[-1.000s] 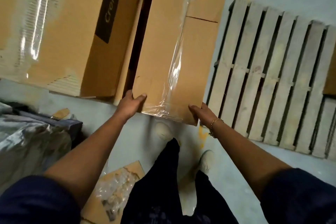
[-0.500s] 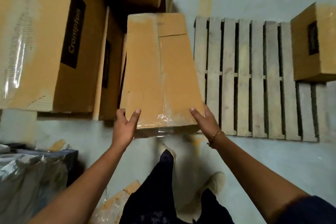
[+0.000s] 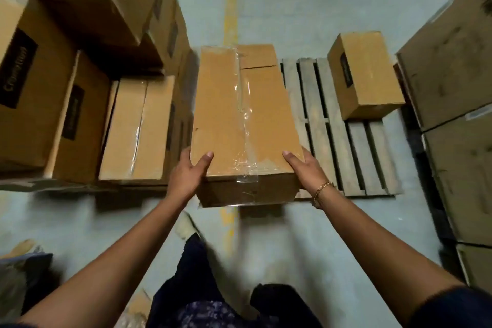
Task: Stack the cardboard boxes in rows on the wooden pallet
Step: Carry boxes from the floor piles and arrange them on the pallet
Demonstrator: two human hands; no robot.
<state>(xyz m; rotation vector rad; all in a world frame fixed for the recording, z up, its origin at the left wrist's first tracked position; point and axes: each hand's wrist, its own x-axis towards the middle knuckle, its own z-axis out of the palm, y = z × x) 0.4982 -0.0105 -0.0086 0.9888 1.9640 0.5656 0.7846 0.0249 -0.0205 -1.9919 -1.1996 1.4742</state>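
I carry a long taped cardboard box point(image 3: 239, 120) in the air, over the left edge of the wooden pallet point(image 3: 335, 141). My left hand point(image 3: 187, 176) grips its near left corner, thumb on top. My right hand point(image 3: 306, 168) grips the near right corner, thumb on top, a gold bracelet at the wrist. One smaller cardboard box point(image 3: 364, 77) sits on the far right part of the pallet. The box I hold hides the pallet's left slats.
A stack of printed cardboard boxes point(image 3: 66, 74) stands on the left, with a taped box point(image 3: 138, 128) lying low beside it. Large boxes point(image 3: 458, 82) line the right edge. A yellow floor line point(image 3: 231, 2) runs ahead. Crumpled plastic point(image 3: 16, 274) lies bottom left.
The box has come away from the left stack and moved right toward the pallet, held higher. My view has swung right, bringing the box on the pallet and the right-hand boxes into sight.
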